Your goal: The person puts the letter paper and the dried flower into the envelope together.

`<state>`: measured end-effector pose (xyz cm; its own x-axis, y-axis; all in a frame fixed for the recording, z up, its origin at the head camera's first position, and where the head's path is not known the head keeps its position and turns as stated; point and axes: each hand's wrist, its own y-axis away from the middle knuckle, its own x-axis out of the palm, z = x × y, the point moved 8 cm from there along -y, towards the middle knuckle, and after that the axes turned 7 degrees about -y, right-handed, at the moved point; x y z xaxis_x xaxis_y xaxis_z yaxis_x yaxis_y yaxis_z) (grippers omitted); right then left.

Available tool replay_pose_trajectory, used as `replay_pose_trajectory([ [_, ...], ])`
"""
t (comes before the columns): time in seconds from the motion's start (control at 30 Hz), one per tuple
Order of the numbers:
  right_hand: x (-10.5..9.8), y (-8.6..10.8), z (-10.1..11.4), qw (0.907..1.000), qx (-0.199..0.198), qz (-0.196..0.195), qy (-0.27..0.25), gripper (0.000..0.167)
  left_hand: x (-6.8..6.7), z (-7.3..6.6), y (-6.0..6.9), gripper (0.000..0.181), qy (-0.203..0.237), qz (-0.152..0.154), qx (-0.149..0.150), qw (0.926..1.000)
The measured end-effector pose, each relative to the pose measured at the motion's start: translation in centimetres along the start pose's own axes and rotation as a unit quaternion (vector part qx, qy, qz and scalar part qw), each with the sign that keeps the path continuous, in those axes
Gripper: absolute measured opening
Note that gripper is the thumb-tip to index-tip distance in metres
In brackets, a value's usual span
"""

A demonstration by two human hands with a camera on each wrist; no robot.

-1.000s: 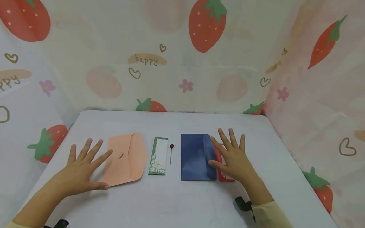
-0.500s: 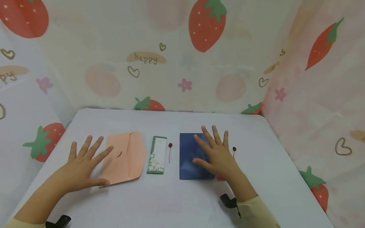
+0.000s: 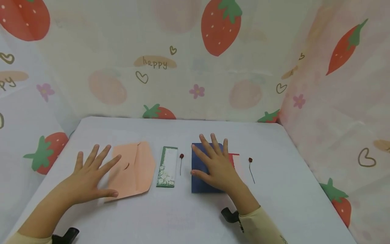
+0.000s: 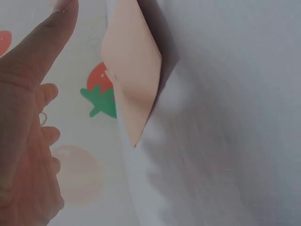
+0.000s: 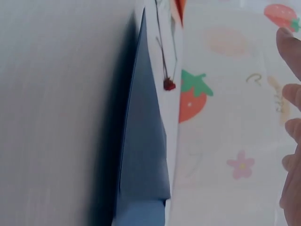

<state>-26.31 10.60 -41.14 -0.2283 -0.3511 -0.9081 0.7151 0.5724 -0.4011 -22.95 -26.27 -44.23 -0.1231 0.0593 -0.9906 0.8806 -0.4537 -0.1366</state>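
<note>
My left hand point(image 3: 88, 183), fingers spread, is above the left side of a peach envelope point(image 3: 135, 173) with its flap unfolded. In the left wrist view that hand point(image 4: 23, 117) appears apart from the envelope point(image 4: 134, 61). Over a dark blue envelope point(image 3: 198, 186) hangs my right hand point(image 3: 217, 167), also spread and holding nothing. The right wrist view has the hand point(image 5: 294, 117) apart from the blue envelope point(image 5: 143, 136). A red-edged card point(image 3: 232, 159) shows partly behind the right hand.
Between the envelopes lie a green-bordered floral card point(image 3: 167, 166) and a small red flower point(image 3: 181, 156) on a thin stem. Another such flower point(image 3: 250, 160) lies to the right. The white table point(image 3: 152, 217) is backed by strawberry-print cloth point(image 3: 122, 44).
My right hand has moved left across the blue envelope, uncovering the right-hand flower and part of the red-edged card. The left hand has barely moved. The view has shifted slightly.
</note>
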Motion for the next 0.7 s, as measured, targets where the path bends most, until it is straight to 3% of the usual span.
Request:
replay_pose_trajectory([
  [0.37, 1.3, -1.8, 2.1, 0.9989, 0.002, 0.002, -0.046, 0.074, -0.8, -0.2, -2.1, 0.116, 0.041, 0.008, -0.003, 0.9991],
  [0.5, 1.6, -2.2, 3.0, 0.998, -0.005, 0.001, -0.063, 0.073, -0.2, -0.6, -2.8, 0.115, 0.061, 0.031, -0.007, 0.9976],
  [0.7, 2.9, -2.5, 4.5, 0.9973, -0.014, 0.031, -0.064, 0.073, 0.7, -1.1, -3.2, 0.109, 0.098, 0.062, -0.007, 0.9932],
])
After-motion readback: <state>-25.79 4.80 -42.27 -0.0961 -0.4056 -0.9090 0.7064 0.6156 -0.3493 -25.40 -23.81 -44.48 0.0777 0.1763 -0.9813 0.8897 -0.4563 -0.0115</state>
